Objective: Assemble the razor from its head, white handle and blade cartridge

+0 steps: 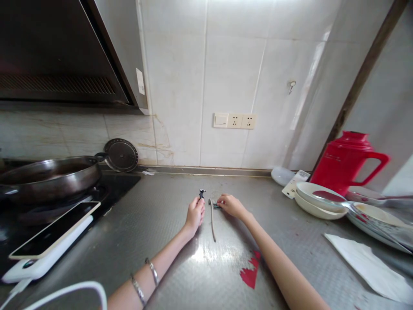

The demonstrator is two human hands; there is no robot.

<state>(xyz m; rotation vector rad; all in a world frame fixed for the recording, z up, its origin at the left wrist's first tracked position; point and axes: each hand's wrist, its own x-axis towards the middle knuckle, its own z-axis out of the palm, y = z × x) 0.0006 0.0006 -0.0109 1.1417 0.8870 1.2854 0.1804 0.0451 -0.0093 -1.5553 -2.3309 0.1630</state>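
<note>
Here, clip [202,193] atop left grip [195,214].

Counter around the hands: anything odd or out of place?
Yes. A phone on a white power bank rests on the edge of the stove, close to the pan. A red patch marks the steel counter; spill or reflection, cannot tell. The left hand pinches a small black part; the right hand touches a thin strip.

Red jug [346,161], pan [48,174], phone [56,228]

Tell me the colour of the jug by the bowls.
Red jug, clearest in the head view.
</note>
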